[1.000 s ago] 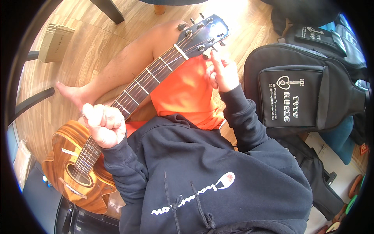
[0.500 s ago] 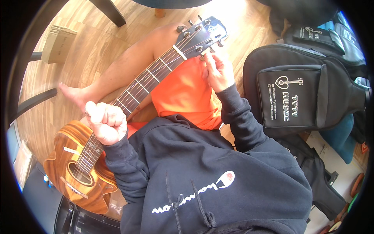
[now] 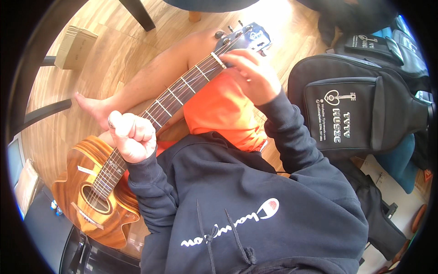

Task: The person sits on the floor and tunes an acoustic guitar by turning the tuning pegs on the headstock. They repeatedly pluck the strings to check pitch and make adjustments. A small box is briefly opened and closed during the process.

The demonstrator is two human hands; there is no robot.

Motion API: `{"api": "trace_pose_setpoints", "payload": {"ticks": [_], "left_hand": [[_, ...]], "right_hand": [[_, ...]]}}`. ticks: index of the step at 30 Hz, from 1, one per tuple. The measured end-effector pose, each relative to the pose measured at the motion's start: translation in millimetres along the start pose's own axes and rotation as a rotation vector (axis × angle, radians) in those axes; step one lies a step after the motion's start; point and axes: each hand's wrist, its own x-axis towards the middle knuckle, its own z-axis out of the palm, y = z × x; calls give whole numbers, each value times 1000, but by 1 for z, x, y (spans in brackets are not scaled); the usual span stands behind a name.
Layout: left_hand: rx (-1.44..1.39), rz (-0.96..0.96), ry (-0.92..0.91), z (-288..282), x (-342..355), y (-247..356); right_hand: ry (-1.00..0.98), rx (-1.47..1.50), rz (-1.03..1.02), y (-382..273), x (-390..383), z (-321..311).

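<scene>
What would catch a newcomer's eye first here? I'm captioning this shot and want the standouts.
The wooden acoustic guitar lies across the person's lap, its body at lower left and its neck running up to the headstock at top centre. The right hand sits at the nut end of the neck, while the left hand is fisted over the strings near the body. A black guitar bag rests on the floor at right.

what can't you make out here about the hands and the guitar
Head view only:
- Right hand: its back faces the camera, so the fingertips at the guitar's headstock are hidden, and whether they grip a tuning peg is unclear.
- Left hand: a closed fist over the strings; anything held inside is hidden.
- Guitar lower body: covered by the dark hoodie sleeve.
- Gig bag: bent by the fisheye rim.
</scene>
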Motion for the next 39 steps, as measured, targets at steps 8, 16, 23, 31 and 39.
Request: {"api": "trace_pose_setpoints", "payload": {"ticks": [8, 16, 23, 31, 39], "left_hand": [[409, 121, 51, 35, -30, -4], [1927, -170, 159, 79, -13, 18], [1922, -44, -97, 105, -2, 35], [1849, 128, -515, 99, 62, -79], [1741, -156, -184, 81, 65, -100]], "right_hand": [[21, 53, -82, 14, -1, 14], [48, 198, -1, 19, -1, 14], [75, 150, -139, 18, -4, 13], [138, 83, -218, 22, -10, 13], [283, 255, -111, 4, -33, 37]]}}
